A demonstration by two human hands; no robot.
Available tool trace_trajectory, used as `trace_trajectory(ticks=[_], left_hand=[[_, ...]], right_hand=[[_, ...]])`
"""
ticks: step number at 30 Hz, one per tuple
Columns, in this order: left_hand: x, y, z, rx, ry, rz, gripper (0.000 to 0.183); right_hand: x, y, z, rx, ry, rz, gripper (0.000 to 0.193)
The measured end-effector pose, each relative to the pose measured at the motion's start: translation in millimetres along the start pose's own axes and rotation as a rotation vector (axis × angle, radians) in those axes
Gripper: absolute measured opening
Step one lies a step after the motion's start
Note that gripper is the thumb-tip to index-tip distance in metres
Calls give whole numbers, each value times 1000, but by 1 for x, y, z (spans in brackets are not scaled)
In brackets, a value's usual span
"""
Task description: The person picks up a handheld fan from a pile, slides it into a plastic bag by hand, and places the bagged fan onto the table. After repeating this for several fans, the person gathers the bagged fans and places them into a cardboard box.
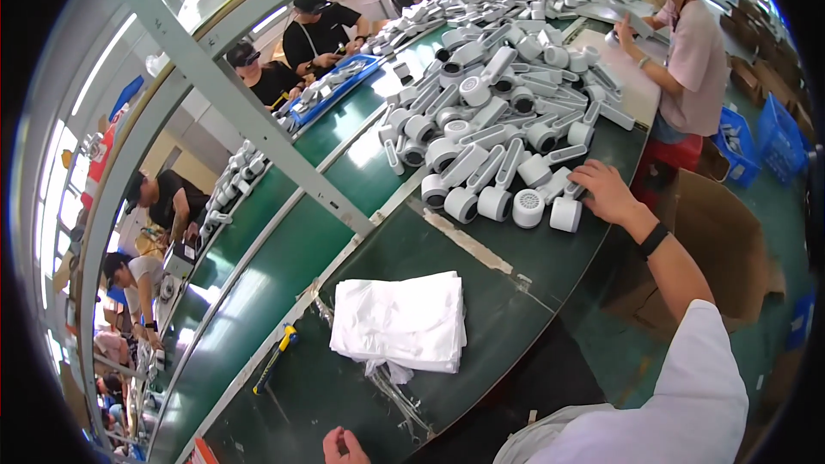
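A big heap of pale grey plastic devices (pixel 481 90) with round cup-like heads and long handles covers the far part of the green table. At the heap's near right edge, my right hand (pixel 606 193) has its fingers curled over the end of one grey device (pixel 565 213), which still rests on the table. My left hand (pixel 344 447) shows only partly at the lower edge, thumb and finger apart, with nothing visible in it. Between my hands lies a stack of thin white plastic bags (pixel 397 322).
A yellow-and-black hand tool (pixel 277 357) lies left of the bags. Beyond a metal frame post (pixel 241 112) runs a green conveyor (pixel 249 262), with several people working along it. A co-worker (pixel 687 69) handles a device at right. An open cardboard box (pixel 713 249) stands beside my right arm.
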State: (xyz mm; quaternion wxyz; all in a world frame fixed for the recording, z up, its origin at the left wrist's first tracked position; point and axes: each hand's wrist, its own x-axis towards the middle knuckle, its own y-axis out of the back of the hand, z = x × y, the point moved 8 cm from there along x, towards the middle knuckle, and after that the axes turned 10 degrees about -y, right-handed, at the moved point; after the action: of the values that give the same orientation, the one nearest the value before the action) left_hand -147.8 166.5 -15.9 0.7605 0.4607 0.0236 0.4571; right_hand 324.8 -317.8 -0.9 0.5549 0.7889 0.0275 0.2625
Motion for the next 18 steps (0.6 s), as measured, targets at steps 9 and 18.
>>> trace_trajectory(ticks=[9, 18], left_hand=[[26, -84, 209, -293, -739, -310, 22], [30, -148, 236, 4, -803, -377, 19]], right_hand=[[-19, 34, -15, 240, -169, -242, 30], [-94, 8, -111, 1323, -319, -626, 42]])
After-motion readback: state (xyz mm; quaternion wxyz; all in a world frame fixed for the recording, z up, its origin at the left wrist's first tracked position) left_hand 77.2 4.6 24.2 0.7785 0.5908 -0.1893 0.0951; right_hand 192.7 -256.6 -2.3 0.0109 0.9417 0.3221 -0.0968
